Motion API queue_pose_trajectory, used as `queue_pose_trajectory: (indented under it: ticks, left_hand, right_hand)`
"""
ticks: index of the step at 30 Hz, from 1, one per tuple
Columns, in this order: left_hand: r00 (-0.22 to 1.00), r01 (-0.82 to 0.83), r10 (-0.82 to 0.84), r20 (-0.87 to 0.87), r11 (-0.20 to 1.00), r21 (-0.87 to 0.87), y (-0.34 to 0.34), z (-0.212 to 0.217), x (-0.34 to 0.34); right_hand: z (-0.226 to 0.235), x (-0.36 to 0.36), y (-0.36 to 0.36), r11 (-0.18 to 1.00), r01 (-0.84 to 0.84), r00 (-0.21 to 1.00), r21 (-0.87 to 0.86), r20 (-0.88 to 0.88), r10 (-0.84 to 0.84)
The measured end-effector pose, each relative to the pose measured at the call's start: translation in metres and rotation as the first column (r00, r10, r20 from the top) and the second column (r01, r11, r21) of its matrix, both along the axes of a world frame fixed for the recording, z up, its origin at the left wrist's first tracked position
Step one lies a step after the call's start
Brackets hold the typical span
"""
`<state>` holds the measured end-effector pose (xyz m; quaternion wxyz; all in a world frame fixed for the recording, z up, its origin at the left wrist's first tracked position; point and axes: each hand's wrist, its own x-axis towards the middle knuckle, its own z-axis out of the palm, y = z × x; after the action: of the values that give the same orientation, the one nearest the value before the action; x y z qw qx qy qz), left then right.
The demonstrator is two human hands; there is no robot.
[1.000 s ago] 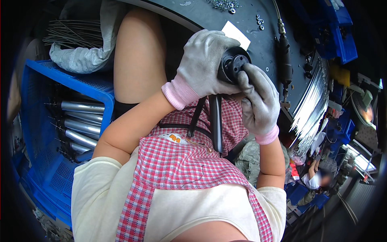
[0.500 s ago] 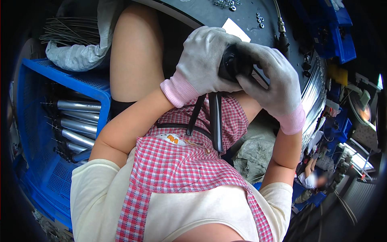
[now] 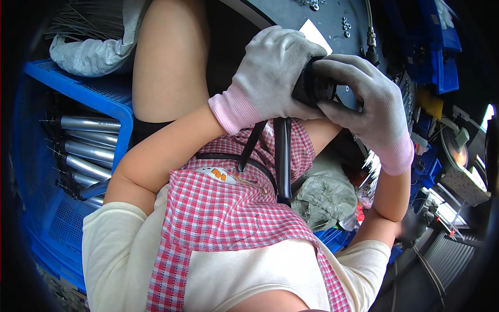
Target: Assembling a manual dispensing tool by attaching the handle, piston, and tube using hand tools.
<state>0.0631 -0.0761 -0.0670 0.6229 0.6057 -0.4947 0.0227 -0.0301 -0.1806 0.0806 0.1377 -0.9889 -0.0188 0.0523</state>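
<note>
Both my hands wear grey-white work gloves with pink cuffs. My left hand point(image 3: 278, 78) is wrapped around a black, round, cylinder-like part point(image 3: 310, 86) above my lap. On its right end, my right hand point(image 3: 371, 101) has its thumb and fingers curved around the rim. The inside of this end is dark, and any smaller piece there is hidden. Below the hands, a black tube point(image 3: 283, 156) and a thinner black bar point(image 3: 252, 146) point toward my checked apron point(image 3: 234, 213). How they join the round part is hidden behind my left hand.
A blue crate point(image 3: 122, 106) with several silver tubes point(image 3: 91, 152) stands at left, a white sack point(image 3: 86, 57) of thin rods behind it. The dark worktable point(image 3: 332, 15) ahead bears nuts point(image 3: 346, 26) and white paper point(image 3: 315, 36). Blue bins point(image 3: 446, 67) stand far right.
The view has shifted slightly. My right hand sits a little farther right and its forearm has swung outward. Both hands keep their hold on the black part.
</note>
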Motion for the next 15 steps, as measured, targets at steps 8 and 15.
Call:
queue_pose_trajectory:
  ticks: [8, 15]
  left_hand:
    - [0.999, -0.04, 0.04, 0.011, 0.999, 0.001, 0.0, -0.003, 0.0]
    - [0.998, -0.059, 0.059, 0.026, 0.998, 0.002, -0.001, -0.003, -0.001]
  right_hand:
    - [0.0, 0.001, 0.017, 0.985, 0.174, 0.985, 0.021, 0.014, -0.174]
    - [0.008, 0.008, 0.006, 0.997, 0.056, 0.997, -0.054, -0.042, -0.058]
